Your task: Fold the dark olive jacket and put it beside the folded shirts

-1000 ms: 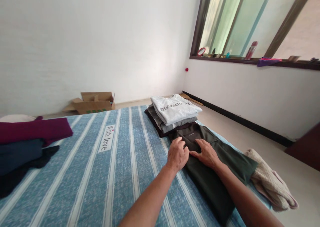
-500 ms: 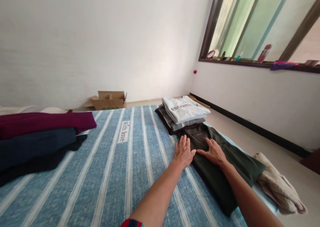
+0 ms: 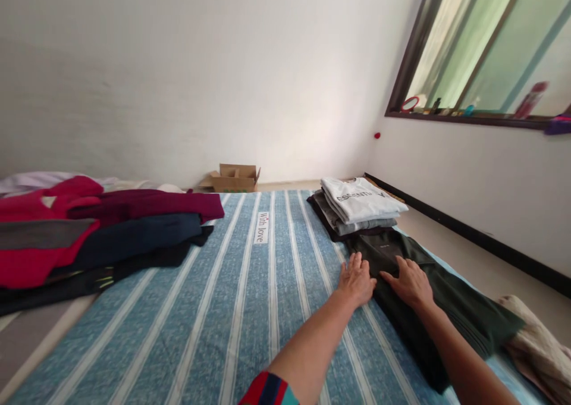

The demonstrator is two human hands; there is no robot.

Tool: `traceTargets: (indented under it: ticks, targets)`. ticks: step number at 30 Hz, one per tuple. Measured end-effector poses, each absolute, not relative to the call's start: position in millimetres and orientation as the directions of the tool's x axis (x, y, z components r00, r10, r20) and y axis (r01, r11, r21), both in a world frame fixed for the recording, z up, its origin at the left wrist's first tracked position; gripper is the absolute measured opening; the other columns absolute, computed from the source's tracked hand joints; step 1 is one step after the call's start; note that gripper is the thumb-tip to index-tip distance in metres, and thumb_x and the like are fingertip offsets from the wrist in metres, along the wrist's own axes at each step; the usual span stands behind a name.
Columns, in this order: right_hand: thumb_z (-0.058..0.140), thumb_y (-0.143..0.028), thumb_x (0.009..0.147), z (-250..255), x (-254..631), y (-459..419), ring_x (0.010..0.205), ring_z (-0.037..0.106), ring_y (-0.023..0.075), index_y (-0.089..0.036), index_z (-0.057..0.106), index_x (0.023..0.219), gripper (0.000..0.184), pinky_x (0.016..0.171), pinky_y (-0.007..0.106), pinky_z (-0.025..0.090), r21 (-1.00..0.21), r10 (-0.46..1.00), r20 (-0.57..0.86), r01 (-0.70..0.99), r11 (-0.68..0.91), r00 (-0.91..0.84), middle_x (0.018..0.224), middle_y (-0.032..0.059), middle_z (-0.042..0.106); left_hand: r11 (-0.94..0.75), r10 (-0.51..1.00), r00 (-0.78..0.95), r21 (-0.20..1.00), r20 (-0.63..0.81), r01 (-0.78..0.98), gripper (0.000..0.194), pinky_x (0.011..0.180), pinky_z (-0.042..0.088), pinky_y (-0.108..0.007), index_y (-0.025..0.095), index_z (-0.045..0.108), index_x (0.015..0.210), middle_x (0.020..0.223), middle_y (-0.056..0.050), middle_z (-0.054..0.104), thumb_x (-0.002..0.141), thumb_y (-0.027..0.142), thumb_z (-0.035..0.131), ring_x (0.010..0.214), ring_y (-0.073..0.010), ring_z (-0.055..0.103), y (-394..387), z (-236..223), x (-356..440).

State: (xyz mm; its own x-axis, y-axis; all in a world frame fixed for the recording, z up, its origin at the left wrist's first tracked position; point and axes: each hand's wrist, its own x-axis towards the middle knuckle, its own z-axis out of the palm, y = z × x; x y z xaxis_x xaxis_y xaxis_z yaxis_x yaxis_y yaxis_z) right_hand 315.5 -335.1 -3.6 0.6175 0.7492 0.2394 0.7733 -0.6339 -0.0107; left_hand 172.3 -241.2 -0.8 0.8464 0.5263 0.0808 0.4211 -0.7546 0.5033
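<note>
A dark green garment (image 3: 464, 298), folded lengthwise, lies along the right side of the bed. Its near-left edge is under my left hand (image 3: 355, 279), which rests with fingers stretched out. My right hand (image 3: 411, 281) lies on the same garment a little to the right, fingers apart and thumb toward the left hand. Just beyond the fingertips sits a stack of folded clothes, topped by a white T-shirt (image 3: 357, 197) with dark lettering. A grey garment (image 3: 379, 222) shows beneath that shirt.
Blue striped bedding (image 3: 214, 333) covers the bed. On the left are unfolded clothes: a red garment (image 3: 27, 268), a maroon one (image 3: 156, 206) and a navy one (image 3: 138, 238). A beige cloth (image 3: 539, 339) lies at the right edge. A cardboard box (image 3: 234, 179) stands by the wall.
The view has swung left, so the scene sits further right and the red garment now shows. Both hands still rest on the green garment, nearly unchanged.
</note>
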Motion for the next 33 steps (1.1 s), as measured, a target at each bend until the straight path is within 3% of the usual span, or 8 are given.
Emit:
traceTargets:
  ticks: [4, 9, 15, 21, 27, 33]
  targets:
    - [0.048, -0.04, 0.084, 2, 302, -330, 0.109, 0.052, 0.0285, -0.01, 0.05, 0.121, 0.048, 0.088, 0.037, 0.039, 0.065, 0.774, 0.259, 0.79, -0.61, 0.577, 0.112, 0.0152, 0.058, -0.784, 0.51, 0.852, 0.468, 0.114, 0.407, 0.046, 0.109, 0.028, -0.044, 0.009, 0.049, 0.124, 0.144, -0.016, 0.035, 0.086, 0.034, 0.046, 0.135, -0.0273, 0.027, -243, 9, 150]
    - [0.053, -0.033, 0.079, 11, 269, -309, 0.111, 0.05, 0.0305, -0.01, 0.055, 0.117, 0.044, 0.093, 0.04, 0.036, 0.097, 0.846, 0.275, 0.862, -0.497, 0.457, 0.11, 0.0154, 0.059, -0.838, 0.474, 0.866, 0.383, 0.157, 0.389, 0.03, 0.097, 0.042, -0.038, 0.01, 0.064, 0.1, 0.114, -0.015, 0.058, 0.085, 0.031, 0.049, 0.115, -0.0264, 0.048, -237, 17, 112]
    - [0.044, -0.028, 0.084, -2, 185, -270, 0.105, 0.057, 0.0243, -0.016, 0.06, 0.111, 0.034, 0.091, 0.033, 0.04, -0.156, 0.949, 0.233, 0.972, -0.178, 0.211, 0.113, 0.0115, 0.061, -0.842, 0.501, 0.847, 0.325, 0.178, 0.43, 0.024, 0.092, 0.045, -0.032, 0.011, 0.065, 0.091, 0.097, -0.012, 0.063, 0.084, 0.027, 0.049, 0.1, -0.0224, 0.056, -219, 18, 38]
    - [0.04, -0.03, 0.086, -14, 85, -238, 0.104, 0.059, 0.0212, -0.018, 0.059, 0.114, 0.035, 0.086, 0.028, 0.044, -0.34, 0.978, 0.175, 0.939, -0.049, 0.114, 0.117, 0.009, 0.06, -0.785, 0.602, 0.78, 0.304, 0.17, 0.54, 0.013, 0.091, 0.044, -0.03, 0.016, 0.063, 0.084, 0.092, -0.007, 0.062, 0.079, 0.021, 0.052, 0.097, -0.0203, 0.057, -198, 22, -65]
    - [0.041, -0.036, 0.088, -35, 42, -224, 0.122, 0.045, 0.0273, -0.014, 0.06, 0.114, 0.039, 0.103, 0.038, 0.033, -0.291, 0.965, 0.261, 0.956, 0.046, 0.032, 0.128, 0.014, 0.053, -0.577, 0.815, 0.538, 0.391, 0.216, 0.717, 0.017, 0.095, 0.041, -0.029, 0.016, 0.063, 0.091, 0.103, -0.008, 0.063, 0.079, 0.02, 0.052, 0.104, -0.0201, 0.056, -179, 18, -165]
    - [0.039, -0.04, 0.088, -48, 46, -225, 0.125, 0.044, 0.0268, -0.018, 0.06, 0.114, 0.041, 0.104, 0.041, 0.033, -0.322, 0.955, 0.297, 0.944, 0.075, 0.025, 0.129, 0.0117, 0.053, -0.322, 0.945, 0.23, 0.524, 0.235, 0.788, 0.018, 0.092, 0.043, -0.027, 0.019, 0.064, 0.09, 0.101, -0.004, 0.067, 0.077, 0.02, 0.051, 0.099, -0.0183, 0.06, -162, 7, -228]
